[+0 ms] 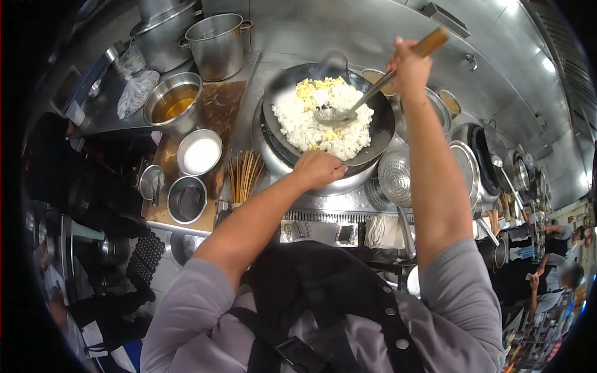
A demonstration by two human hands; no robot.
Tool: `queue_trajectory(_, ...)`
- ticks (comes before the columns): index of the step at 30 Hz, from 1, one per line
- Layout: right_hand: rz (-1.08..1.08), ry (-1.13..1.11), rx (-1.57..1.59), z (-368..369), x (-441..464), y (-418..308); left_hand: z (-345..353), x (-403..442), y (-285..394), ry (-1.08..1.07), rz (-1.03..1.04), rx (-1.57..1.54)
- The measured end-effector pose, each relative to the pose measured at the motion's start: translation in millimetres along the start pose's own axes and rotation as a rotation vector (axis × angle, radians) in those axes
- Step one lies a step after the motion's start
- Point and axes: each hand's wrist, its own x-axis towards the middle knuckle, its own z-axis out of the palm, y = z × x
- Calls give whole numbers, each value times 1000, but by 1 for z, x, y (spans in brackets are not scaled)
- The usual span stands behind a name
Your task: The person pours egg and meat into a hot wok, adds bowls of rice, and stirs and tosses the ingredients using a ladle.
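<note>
A black wok (384, 127) sits on a round burner, with white rice (333, 133) and yellow scrambled egg (315, 89) inside. My right hand (410, 67) is wrapped round the wooden-handled shaft of a metal ladle (368, 95). The ladle slants down to the left, its bowl resting in the rice. At the wok's near edge, my left hand (318, 169) is closed on the rim; the fingertips are partly hidden.
To the left stand a pot of amber liquid (176, 104), a bowl of white contents (200, 153) and a bundle of thin sticks (244, 177). A perforated strainer (396, 176) lies right of the wok. Another person (547, 283) is at far right.
</note>
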Motion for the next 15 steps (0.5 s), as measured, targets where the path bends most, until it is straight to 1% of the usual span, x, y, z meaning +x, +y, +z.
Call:
queue_trajectory(1, 49, -16, 77, -1, -2, -27, -2, 1, 1, -27, -8, 9)
queue_trajectory(2, 39, -9, 82, -1, -15, -42, -6, 5, 3, -27, 1, 18)
queue_trajectory(3, -3, 23, 13, 2, -37, -52, -8, 5, 5, -20, -7, 26)
queue_trajectory(4, -40, 57, -62, 5, -54, -55, -5, 2, 8, -16, -16, 28)
queue_trajectory(6, -50, 104, -79, 0, -62, -23, 4, -5, 15, -27, -39, 53)
queue_trajectory(7, 30, 134, -20, -2, -57, -22, 4, -5, 19, -20, -66, 88)
queue_trajectory(8, 100, 155, 42, -3, -48, -26, -4, -11, 32, -15, -44, 94)
queue_trajectory(9, 78, 166, 39, -1, -42, -45, -17, -26, 52, -50, -21, 100)
queue_trajectory(10, 123, 82, 38, 3, -44, -73, -26, -32, 62, -90, -2, 105)
queue_trajectory(11, 175, -5, 37, 8, -49, -86, -28, -28, 57, -93, 10, 105)
queue_trajectory(12, 178, 3, 34, 12, -60, -83, -26, -28, 50, -47, 65, 86)
queue_trajectory(13, 80, 49, -53, 17, -76, -76, -18, -35, 45, -7, 114, 63)
queue_trajectory(14, -29, 90, -139, 21, -86, -70, -7, -38, 41, -10, 118, 60)
queue_trajectory(15, -81, 52, -33, 17, -83, -39, 8, -40, 38, 59, 39, 138)
